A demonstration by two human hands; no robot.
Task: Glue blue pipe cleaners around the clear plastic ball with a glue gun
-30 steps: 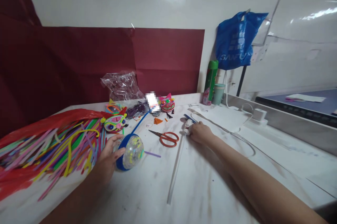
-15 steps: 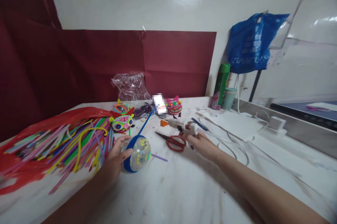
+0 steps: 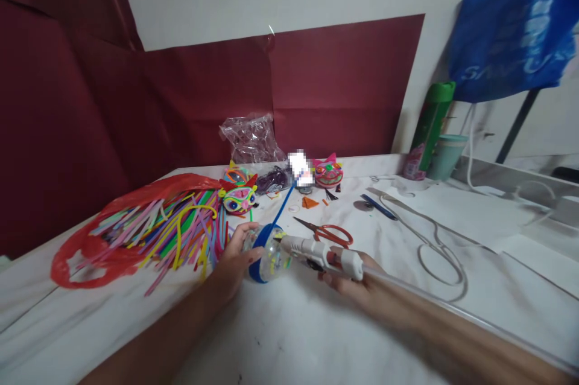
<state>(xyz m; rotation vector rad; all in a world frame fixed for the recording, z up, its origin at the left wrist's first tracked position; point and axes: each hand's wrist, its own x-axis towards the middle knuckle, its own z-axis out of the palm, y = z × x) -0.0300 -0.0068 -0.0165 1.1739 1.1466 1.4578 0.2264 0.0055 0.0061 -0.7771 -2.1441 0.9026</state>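
Note:
My left hand (image 3: 239, 255) is closed on a clear plastic ball (image 3: 279, 263) with yellow bits in it. A blue pipe cleaner (image 3: 284, 203) wraps round the ball, and its loose end sticks up and away from me. In my right hand (image 3: 350, 282) is a white hot glue gun (image 3: 312, 250), its nozzle pointing left at the ball, close to the blue band. Whether the tip touches I cannot tell. A clear glue stick (image 3: 407, 288) trails from its back. Scissors (image 3: 333, 235) with red handles lie just beyond the gun.
Left is a red plastic bag (image 3: 85, 279) of colourful pipe cleaners (image 3: 181, 234). Decorated animal faces (image 3: 239, 199) sit behind. A blue pen-like tool (image 3: 379, 207), a looped cable (image 3: 446, 246), a green spray can (image 3: 429, 131) and a cup (image 3: 447, 159) are right.
My right hand has brought the glue gun from beside the scissors to the ball. My left hand still holds the ball. The view has turned slightly left.

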